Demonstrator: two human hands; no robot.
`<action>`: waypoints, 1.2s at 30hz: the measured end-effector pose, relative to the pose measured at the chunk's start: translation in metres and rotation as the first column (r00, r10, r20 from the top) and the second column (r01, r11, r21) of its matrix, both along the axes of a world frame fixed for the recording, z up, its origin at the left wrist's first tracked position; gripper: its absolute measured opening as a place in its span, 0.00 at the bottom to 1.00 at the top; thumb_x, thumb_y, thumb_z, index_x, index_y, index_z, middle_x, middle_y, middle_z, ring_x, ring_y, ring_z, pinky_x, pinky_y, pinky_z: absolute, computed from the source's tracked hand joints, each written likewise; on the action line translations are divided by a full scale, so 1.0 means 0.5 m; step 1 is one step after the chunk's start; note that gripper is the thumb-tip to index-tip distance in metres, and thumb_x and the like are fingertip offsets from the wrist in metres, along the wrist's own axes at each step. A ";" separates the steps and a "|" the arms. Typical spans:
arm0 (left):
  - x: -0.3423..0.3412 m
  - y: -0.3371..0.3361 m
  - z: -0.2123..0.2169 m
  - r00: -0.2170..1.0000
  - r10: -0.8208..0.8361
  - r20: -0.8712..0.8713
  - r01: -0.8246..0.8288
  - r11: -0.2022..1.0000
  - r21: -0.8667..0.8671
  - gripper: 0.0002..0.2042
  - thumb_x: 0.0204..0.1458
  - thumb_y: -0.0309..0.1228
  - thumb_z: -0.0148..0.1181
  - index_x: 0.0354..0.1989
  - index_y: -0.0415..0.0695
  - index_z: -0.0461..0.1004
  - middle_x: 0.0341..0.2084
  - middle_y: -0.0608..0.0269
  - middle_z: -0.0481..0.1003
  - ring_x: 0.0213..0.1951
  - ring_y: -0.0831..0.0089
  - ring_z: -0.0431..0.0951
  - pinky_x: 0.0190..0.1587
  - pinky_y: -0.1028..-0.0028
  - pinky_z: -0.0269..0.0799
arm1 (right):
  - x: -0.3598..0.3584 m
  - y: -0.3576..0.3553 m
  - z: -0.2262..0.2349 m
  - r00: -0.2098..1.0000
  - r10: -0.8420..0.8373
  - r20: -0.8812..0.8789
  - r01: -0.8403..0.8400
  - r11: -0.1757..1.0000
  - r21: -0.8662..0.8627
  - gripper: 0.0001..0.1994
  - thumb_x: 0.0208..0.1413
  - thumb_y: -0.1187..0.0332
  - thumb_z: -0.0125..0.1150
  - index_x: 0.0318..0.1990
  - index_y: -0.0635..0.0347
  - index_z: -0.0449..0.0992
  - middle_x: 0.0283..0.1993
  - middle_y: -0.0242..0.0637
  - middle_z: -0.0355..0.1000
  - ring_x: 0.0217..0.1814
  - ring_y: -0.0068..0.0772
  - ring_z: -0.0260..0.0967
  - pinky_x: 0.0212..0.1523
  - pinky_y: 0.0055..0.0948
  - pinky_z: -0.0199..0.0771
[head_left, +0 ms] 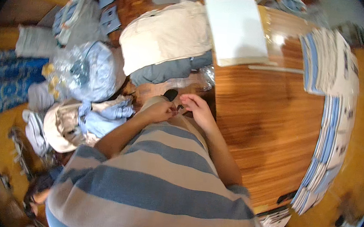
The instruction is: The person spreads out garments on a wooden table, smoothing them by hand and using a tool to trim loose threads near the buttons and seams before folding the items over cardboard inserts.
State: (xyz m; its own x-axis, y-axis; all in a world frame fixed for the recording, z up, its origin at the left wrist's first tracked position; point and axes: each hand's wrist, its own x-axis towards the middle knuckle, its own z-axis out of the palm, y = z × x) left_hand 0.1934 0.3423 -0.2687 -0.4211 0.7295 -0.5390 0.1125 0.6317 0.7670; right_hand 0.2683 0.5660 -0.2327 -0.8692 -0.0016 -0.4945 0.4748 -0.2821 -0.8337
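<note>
Striped shirt fills the lower middle, and just past it both hands meet close to the body at the near edge of the wooden table. Left hand and right hand pinch a small dark piece between their fingertips; it is too small to tell what it is. Fingers of both hands are closed on it, thumbs against forefingers. A dark oval thing lies just beyond the left hand.

Risks, as I judge them: the piece is tiny and held only at the fingertips, off the table's edge, so a slip would drop it into the lap or among the cloth below, where it would be hard to find. The hands also work partly hidden by the shirt, so the grip is hard to watch.

Containers: a clear plastic bag left of the hands holds pale blue cloth, bunched up. A round pale basket nearer the body holds light fabric, with more blue cloth spilling over its rim. Whether either is full I cannot tell.

Folded beige cloth over grey cloth lies on the table's far left, a white board beside it. Stacked printed sheets curve along the right edge.
</note>
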 end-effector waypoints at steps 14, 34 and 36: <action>0.601 -0.688 -0.018 0.345 0.927 0.149 -0.846 0.376 -0.379 0.18 0.66 0.40 0.61 0.57 0.39 0.77 0.46 0.57 0.83 0.48 0.66 0.82 0.51 0.68 0.77 | -0.643 0.233 -0.568 0.938 -0.320 -0.133 0.306 0.586 0.750 0.20 0.62 0.52 0.68 0.47 0.62 0.78 0.48 0.46 0.80 0.52 0.49 0.77 0.55 0.44 0.75; -0.077 -0.612 0.120 0.588 0.808 -0.040 -0.801 0.575 -0.165 0.17 0.67 0.37 0.60 0.58 0.40 0.76 0.48 0.55 0.83 0.48 0.67 0.83 0.48 0.68 0.78 | -0.575 0.239 -0.436 0.872 -0.469 -0.143 0.473 0.729 0.495 0.19 0.64 0.54 0.67 0.37 0.66 0.80 0.26 0.29 0.72 0.27 0.24 0.67 0.30 0.28 0.67; -0.073 -0.573 0.162 0.608 0.789 -0.089 -0.786 0.583 -0.205 0.18 0.67 0.37 0.60 0.59 0.40 0.76 0.47 0.54 0.83 0.48 0.67 0.84 0.47 0.68 0.79 | -0.580 0.186 -0.348 0.852 -0.389 -0.351 0.523 0.672 0.524 0.19 0.68 0.57 0.64 0.31 0.65 0.77 0.24 0.26 0.68 0.28 0.19 0.63 0.31 0.26 0.64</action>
